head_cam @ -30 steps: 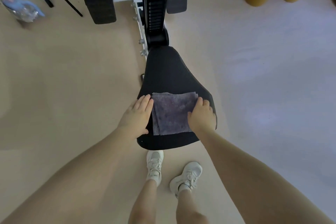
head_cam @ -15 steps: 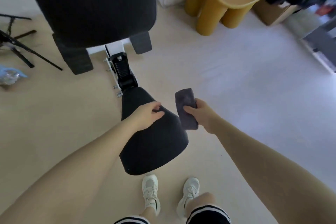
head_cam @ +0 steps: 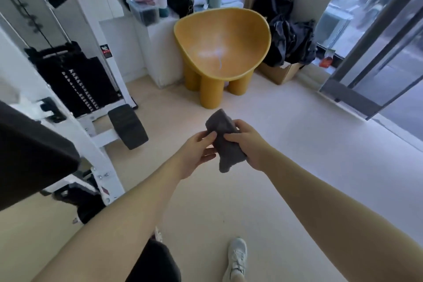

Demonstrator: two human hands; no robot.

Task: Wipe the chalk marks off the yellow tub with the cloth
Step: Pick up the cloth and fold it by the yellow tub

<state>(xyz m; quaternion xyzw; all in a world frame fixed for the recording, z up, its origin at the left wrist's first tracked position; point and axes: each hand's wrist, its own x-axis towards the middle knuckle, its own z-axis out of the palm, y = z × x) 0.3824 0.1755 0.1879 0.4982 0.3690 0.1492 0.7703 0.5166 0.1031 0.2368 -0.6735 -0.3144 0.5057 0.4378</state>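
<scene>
Both the right hand (head_cam: pixel 248 144) and left hand (head_cam: pixel 196 155) are gripping the grey cloth (head_cam: pixel 225 142) with curled fingers, well short of the chalk-smeared yellow tub (head_cam: pixel 251 27) standing straight ahead on the floor.

Bare-armed person wearing dark shorts and white trainers

Both forearms are showing bare from the lower edge of the view up to the wrists, with no sleeve, watch, band or ring appearing on the left hand (head_cam: pixel 197 153) or the right hand (head_cam: pixel 246 143). A dark, black-looking garment (head_cam: pixel 153 261), probably shorts, is covering the left thigh at the bottom of the view. The person is wearing a white lace-up trainer (head_cam: pixel 237 258) on the right foot, its laces and panelled upper showing. Only a white sliver of the other shoe (head_cam: pixel 158 236) is peeking out beside the left forearm.
</scene>
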